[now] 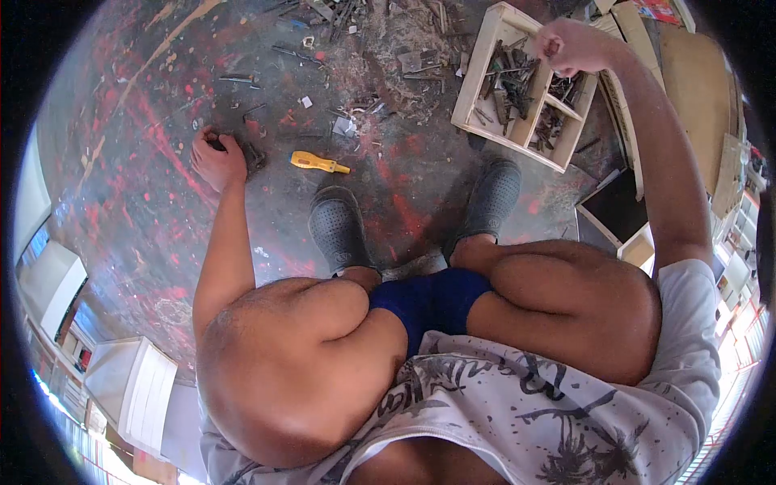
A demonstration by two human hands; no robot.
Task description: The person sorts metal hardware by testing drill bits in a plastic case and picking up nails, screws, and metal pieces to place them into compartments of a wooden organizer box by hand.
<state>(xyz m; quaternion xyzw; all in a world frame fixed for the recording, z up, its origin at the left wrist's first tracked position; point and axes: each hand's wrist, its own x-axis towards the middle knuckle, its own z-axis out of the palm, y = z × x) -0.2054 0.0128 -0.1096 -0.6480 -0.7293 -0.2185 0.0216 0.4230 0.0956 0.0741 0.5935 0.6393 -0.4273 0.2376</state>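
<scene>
On the left, my left hand rests low over the floor with its fingers curled. A dark object shows between thumb and fingers, but its kind is unclear. Small dark pieces lie right beside it. To its right is a yellow-handled screwdriver on the floor. At the upper right, my right hand is closed in a fist over the edge of a divided wooden tray. What the fist holds, if anything, is hidden. Several dark metal bits fill the tray's compartments.
Scraps and dark bits are scattered on the paint-stained floor. My shoes stand below the screwdriver. Wooden boards and a dark-faced framed panel lie at the right. White boxes stand at the lower left.
</scene>
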